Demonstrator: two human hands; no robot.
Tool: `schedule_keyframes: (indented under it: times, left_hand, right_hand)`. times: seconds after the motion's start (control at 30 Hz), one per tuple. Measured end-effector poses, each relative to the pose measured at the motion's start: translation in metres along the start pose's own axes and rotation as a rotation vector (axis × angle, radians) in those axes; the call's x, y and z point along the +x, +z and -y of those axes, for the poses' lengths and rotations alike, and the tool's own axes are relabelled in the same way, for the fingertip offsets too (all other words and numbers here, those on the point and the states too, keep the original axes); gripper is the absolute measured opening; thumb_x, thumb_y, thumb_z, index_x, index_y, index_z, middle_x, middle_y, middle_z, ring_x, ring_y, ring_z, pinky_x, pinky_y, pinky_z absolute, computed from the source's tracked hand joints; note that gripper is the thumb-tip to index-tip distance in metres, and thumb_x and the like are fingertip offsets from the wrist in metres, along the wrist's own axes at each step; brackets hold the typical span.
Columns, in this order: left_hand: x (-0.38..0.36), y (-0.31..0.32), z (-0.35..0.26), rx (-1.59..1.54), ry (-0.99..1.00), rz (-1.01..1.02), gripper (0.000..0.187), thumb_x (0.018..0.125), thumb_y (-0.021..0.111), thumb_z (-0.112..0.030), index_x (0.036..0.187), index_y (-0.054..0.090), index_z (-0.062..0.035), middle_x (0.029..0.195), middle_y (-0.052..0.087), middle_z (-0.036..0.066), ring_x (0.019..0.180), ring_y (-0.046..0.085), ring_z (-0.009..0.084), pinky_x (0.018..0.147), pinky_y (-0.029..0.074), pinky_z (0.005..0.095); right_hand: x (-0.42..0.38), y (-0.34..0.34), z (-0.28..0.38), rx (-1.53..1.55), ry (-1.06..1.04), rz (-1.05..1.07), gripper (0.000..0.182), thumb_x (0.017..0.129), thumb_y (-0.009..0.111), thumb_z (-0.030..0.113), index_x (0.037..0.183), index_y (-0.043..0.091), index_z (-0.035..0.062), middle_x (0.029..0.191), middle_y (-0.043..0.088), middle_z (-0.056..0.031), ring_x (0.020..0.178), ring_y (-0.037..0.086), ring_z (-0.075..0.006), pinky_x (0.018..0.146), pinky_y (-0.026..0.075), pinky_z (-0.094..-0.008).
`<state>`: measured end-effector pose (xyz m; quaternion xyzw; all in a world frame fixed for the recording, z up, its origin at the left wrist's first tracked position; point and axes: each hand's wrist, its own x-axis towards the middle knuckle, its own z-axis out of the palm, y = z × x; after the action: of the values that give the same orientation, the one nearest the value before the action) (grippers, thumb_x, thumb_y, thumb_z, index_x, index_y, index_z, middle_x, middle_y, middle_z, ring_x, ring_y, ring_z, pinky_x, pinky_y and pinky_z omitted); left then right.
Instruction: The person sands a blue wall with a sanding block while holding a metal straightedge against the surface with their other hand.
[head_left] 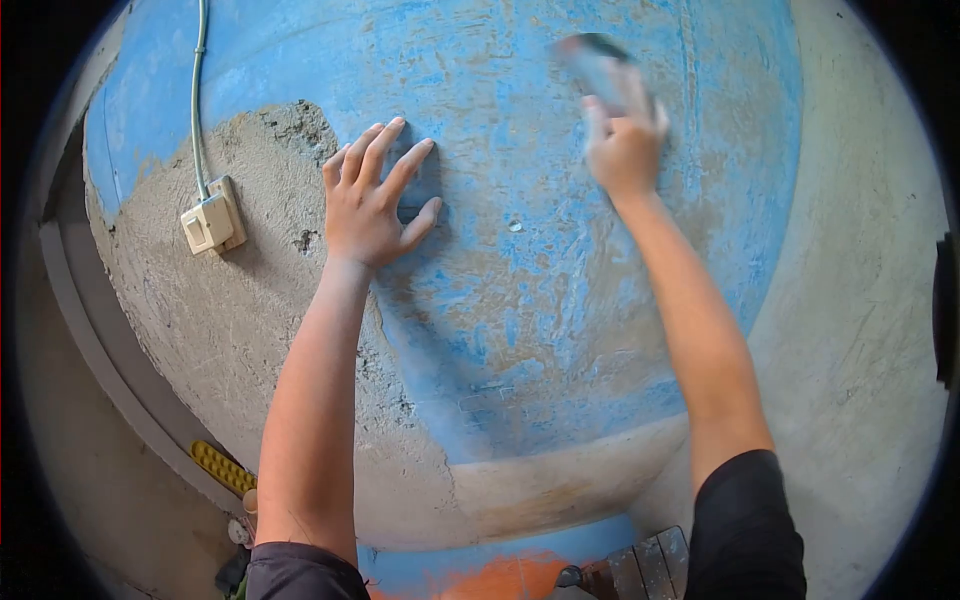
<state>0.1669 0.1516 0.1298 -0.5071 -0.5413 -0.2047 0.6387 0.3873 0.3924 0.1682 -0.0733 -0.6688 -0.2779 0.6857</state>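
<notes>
My left hand (pixel 370 205) rests on the wall with its fingers spread, where bare plaster meets blue paint. Pale dust coats its fingertips. Higher up on the right, my right hand (pixel 628 150) grips a flat hand tool (pixel 592 58) against the painted wall (pixel 480 130). Motion smears the tool; a dark edge and a reddish corner show, but its exact kind cannot be made out. Around both hands the blue paint is patchy, with grey-brown showing through.
A light switch (pixel 207 224) with a cable (pixel 197 100) is mounted at the left. Rough bare plaster (pixel 270 300) lies below it. A yellow holed object (pixel 222 467) sits low at the left. Wooden slats (pixel 648 568) and an orange patch (pixel 490 576) appear at the bottom.
</notes>
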Motion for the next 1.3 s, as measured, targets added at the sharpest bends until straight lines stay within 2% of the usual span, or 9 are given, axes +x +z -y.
schedule_keyframes:
  times: [0.1, 0.2, 0.37, 0.6, 0.83, 0.93, 1.03, 1.13, 1.3]
  left_hand:
    - [0.000, 0.001, 0.000, -0.010, 0.002, -0.006, 0.069, 0.082, 0.074, -0.042, 0.146, 0.052, -0.0322, 0.156, 0.041, 0.004, 0.145, 0.037, 0.0249, 0.117, 0.029, 0.0479]
    - [0.001, 0.001, 0.000, -0.023, 0.003, -0.008, 0.068, 0.082, 0.074, -0.042, 0.146, 0.052, -0.0322, 0.156, 0.041, 0.004, 0.145, 0.037, 0.0251, 0.117, 0.029, 0.0479]
    - [0.000, 0.001, -0.001, 0.006, -0.001, 0.004, 0.069, 0.082, 0.074, -0.042, 0.147, 0.052, -0.0326, 0.157, 0.041, 0.004, 0.145, 0.037, 0.0253, 0.117, 0.028, 0.0472]
    - [0.001, 0.002, -0.002, 0.017, 0.003, 0.001, 0.069, 0.081, 0.074, -0.041, 0.146, 0.051, -0.0327, 0.157, 0.041, 0.005, 0.145, 0.036, 0.0264, 0.117, 0.028, 0.0476]
    - [-0.003, 0.006, -0.001, 0.051, 0.015, -0.023, 0.067, 0.083, 0.072, -0.040, 0.147, 0.052, -0.0322, 0.157, 0.041, 0.005, 0.145, 0.037, 0.0269, 0.116, 0.029, 0.0475]
    - [-0.003, 0.006, -0.001, 0.059, 0.012, -0.022, 0.066, 0.084, 0.072, -0.039, 0.146, 0.053, -0.0311, 0.157, 0.042, 0.005, 0.145, 0.037, 0.0270, 0.116, 0.029, 0.0470]
    - [-0.006, 0.007, -0.001, 0.074, 0.001, -0.026, 0.067, 0.083, 0.073, -0.039, 0.146, 0.054, -0.0296, 0.157, 0.042, 0.005, 0.146, 0.036, 0.0274, 0.117, 0.028, 0.0466]
    - [-0.006, 0.006, -0.001, 0.078, 0.013, -0.050, 0.067, 0.084, 0.073, -0.045, 0.147, 0.052, -0.0345, 0.156, 0.043, 0.002, 0.145, 0.037, 0.0241, 0.116, 0.030, 0.0449]
    - [-0.043, 0.010, -0.022, 0.053, -0.060, -0.044, 0.066, 0.086, 0.070, -0.044, 0.148, 0.053, -0.0277, 0.159, 0.041, 0.008, 0.149, 0.033, 0.0276, 0.121, 0.022, 0.0484]
  right_hand:
    - [-0.022, 0.002, 0.009, 0.097, 0.014, -0.003, 0.029, 0.098, 0.063, 0.028, 0.125, 0.073, 0.0218, 0.159, 0.048, 0.0013, 0.150, 0.039, -0.0183, 0.119, 0.023, -0.0643]
    - [-0.043, -0.015, 0.024, 0.131, -0.412, 0.299, 0.022, 0.097, 0.066, 0.029, 0.108, 0.080, 0.0154, 0.159, 0.047, 0.0013, 0.151, 0.037, -0.0185, 0.120, 0.021, -0.0656]
    - [-0.015, -0.012, -0.025, -0.053, -0.013, 0.030, 0.038, 0.096, 0.068, 0.035, 0.134, 0.065, 0.0354, 0.153, 0.055, 0.0015, 0.148, 0.040, -0.0197, 0.119, 0.021, -0.0673]
    - [-0.057, -0.017, 0.026, 0.205, -0.474, 0.326, 0.041, 0.091, 0.074, 0.039, 0.131, 0.067, 0.0389, 0.148, 0.059, 0.0036, 0.147, 0.043, -0.0198, 0.119, 0.020, -0.0663]
    - [-0.052, -0.008, 0.002, 0.021, 0.012, 0.022, 0.045, 0.090, 0.077, 0.032, 0.133, 0.066, 0.0332, 0.150, 0.058, 0.0024, 0.148, 0.041, -0.0197, 0.119, 0.022, -0.0656]
    - [-0.092, -0.035, 0.028, 0.187, -0.369, 0.401, 0.050, 0.089, 0.077, 0.033, 0.137, 0.064, 0.0344, 0.153, 0.054, 0.0013, 0.149, 0.040, -0.0207, 0.118, 0.023, -0.0667]
    - [-0.131, -0.044, 0.015, 0.188, -0.419, 0.498, 0.055, 0.086, 0.078, 0.035, 0.139, 0.062, 0.0380, 0.155, 0.052, 0.0011, 0.149, 0.039, -0.0216, 0.117, 0.023, -0.0676]
    - [-0.160, -0.064, -0.010, 0.097, -0.171, 0.404, 0.057, 0.088, 0.076, 0.025, 0.143, 0.061, 0.0265, 0.157, 0.050, -0.0049, 0.150, 0.039, -0.0225, 0.118, 0.020, -0.0676]
    - [-0.261, -0.085, -0.045, 0.062, 0.641, 0.120, 0.048, 0.100, 0.050, 0.017, 0.146, 0.053, 0.0009, 0.164, 0.035, -0.0208, 0.154, 0.025, -0.0411, 0.116, 0.013, -0.0727]
